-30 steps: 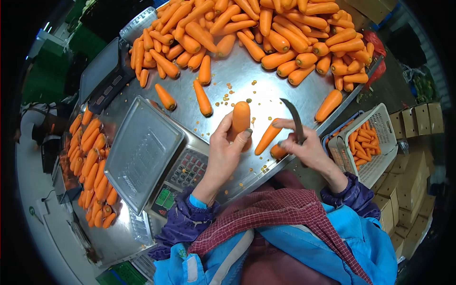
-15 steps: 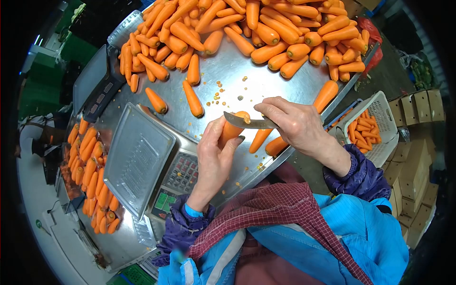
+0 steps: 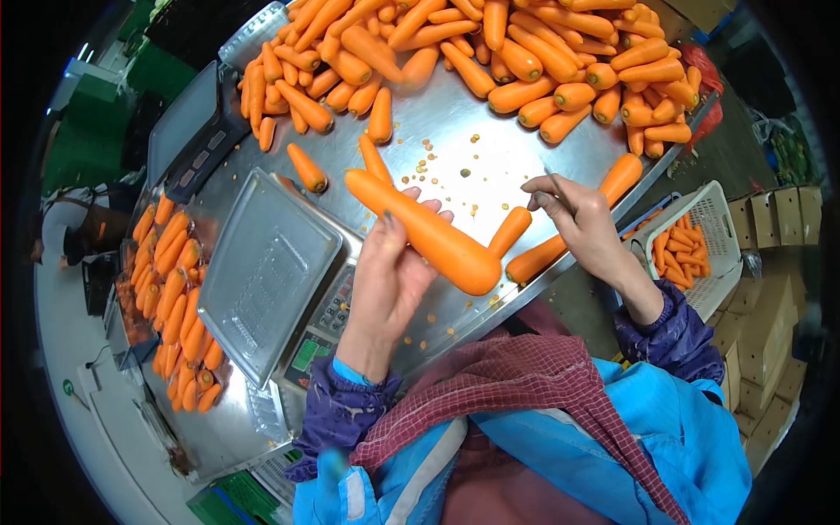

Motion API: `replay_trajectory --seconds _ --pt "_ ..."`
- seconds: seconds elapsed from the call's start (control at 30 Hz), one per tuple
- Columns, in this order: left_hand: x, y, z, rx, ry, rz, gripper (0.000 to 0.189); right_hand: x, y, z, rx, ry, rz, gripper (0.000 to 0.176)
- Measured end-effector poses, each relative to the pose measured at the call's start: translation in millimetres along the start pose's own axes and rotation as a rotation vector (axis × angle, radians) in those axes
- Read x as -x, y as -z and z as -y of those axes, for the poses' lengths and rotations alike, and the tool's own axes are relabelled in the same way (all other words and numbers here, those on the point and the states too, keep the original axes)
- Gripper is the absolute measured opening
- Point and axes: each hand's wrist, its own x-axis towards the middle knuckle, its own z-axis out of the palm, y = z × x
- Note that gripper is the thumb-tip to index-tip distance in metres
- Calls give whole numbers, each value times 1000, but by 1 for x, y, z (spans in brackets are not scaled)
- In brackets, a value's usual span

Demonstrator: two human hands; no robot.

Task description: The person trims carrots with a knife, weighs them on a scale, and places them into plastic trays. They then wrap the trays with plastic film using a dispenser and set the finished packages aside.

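Note:
A large carrot (image 3: 424, 232) lies across my left hand (image 3: 385, 284), with the thumb on top and the fingers beneath it. Its thick end points toward my body, its narrow tip away to the left. To the right, my right hand (image 3: 584, 223) is closed around the knife (image 3: 562, 190), seen almost edge-on and mostly hidden by the fingers. The blade is apart from the carrot. Between the hands lies a small carrot (image 3: 510, 231) on the metal table (image 3: 437, 325). Another carrot (image 3: 535, 260) rests by the table edge, and small trimmed bits (image 3: 426, 157) are scattered beyond.
A big pile of carrots (image 3: 525, 61) covers the far side. At left stand a weighing scale (image 3: 267, 271), a second dark scale (image 3: 197, 131) and bagged carrots (image 3: 179, 306). A white crate (image 3: 722, 219) of small carrots and cardboard boxes (image 3: 761, 306) are at right.
The carrot in my left hand has turned from upright to lying lengthwise across the hand. My right hand has drawn the knife away to the right, off the carrot's end.

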Motion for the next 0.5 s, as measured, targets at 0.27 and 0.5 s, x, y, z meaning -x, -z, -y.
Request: replay_trajectory --seconds 0.27,0.5 --pt "13 -3 9 -543 41 65 42 -44 -2 70 -527 -140 148 27" --pt "20 8 4 -1071 -238 83 46 -50 -17 79 -527 -38 191 20"
